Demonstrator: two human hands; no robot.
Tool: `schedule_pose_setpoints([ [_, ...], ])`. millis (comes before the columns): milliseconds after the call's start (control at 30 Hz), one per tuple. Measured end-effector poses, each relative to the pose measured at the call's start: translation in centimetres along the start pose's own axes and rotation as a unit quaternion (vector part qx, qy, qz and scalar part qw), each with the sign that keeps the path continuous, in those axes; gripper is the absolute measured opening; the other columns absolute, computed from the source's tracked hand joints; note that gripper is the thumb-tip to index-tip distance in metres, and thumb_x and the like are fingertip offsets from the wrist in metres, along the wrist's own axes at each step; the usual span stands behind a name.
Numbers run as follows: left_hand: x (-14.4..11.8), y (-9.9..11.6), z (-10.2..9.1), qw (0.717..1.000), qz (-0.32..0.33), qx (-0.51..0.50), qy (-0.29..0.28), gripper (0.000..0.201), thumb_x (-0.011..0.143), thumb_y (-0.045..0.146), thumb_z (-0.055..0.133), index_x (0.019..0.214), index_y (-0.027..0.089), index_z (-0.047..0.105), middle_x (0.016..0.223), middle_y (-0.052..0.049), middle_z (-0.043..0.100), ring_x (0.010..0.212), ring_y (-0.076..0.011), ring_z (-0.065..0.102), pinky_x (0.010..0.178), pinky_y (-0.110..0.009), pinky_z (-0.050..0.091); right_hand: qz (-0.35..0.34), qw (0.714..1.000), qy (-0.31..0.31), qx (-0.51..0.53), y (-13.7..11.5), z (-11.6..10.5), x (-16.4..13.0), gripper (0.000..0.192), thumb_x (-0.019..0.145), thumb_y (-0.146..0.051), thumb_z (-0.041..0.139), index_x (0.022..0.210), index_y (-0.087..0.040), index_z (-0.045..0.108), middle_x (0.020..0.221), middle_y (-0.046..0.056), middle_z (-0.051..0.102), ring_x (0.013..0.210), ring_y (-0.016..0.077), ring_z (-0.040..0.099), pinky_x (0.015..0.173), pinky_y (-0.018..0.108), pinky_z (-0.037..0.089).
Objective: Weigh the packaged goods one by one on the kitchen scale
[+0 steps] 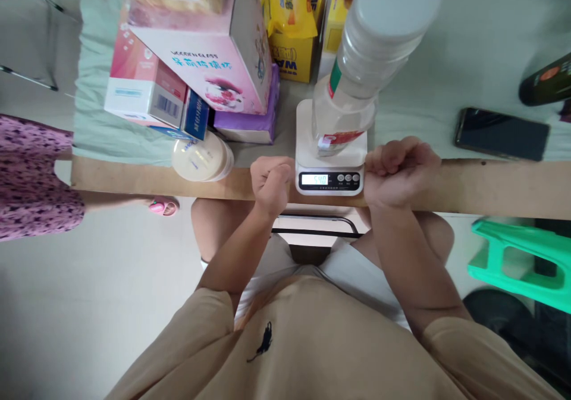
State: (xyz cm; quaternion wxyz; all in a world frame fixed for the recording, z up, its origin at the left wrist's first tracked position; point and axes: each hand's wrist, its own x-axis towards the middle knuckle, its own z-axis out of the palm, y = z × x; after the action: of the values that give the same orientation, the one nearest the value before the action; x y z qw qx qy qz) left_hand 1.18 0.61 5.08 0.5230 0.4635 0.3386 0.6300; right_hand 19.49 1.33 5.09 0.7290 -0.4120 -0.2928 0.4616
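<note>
1. Fingers: left hand [271, 185] curled into a fist; right hand [398, 171] loosely curled, tips partly hidden.
2. Edges, left to right: pale jar [200, 157] at the wooden edge [482, 185]; white scale [330, 161] also reaching onto it, clear bottle [366, 76] standing on top; a stretch of green cloth [417, 103] between bottle and phone [502, 134].
3. Pose: left hand near the scale's left side; right hand just beside its right side, contact unclear; both forearms angled inward.

Shows one left hand [272, 183] and one right hand [399, 171], two in all; one scale [330, 161], one clear bottle [359, 70], one phone [502, 134], one tub [200, 157], one table [495, 187], one green stool [506, 238], one pink slipper [161, 208].
</note>
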Motion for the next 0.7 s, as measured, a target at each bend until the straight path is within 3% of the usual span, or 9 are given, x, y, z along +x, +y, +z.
schedule_pose_setpoints([
  [700,-0.05,-0.16,-0.24,1.000,-0.004,-0.012,0.003,0.074,0.084,0.049,0.070,0.049,0.017,0.012,0.048,0.005,0.007,0.044,-0.0029,0.011,0.048,-0.028,0.006,-0.022,1.000,-0.019,0.009,0.45,-0.32,0.12,0.052,0.087,-0.052,0.052,0.059,-0.020,0.022,0.050,-0.006,0.013,0.040,0.0054,0.016,0.040,0.024,0.019],
])
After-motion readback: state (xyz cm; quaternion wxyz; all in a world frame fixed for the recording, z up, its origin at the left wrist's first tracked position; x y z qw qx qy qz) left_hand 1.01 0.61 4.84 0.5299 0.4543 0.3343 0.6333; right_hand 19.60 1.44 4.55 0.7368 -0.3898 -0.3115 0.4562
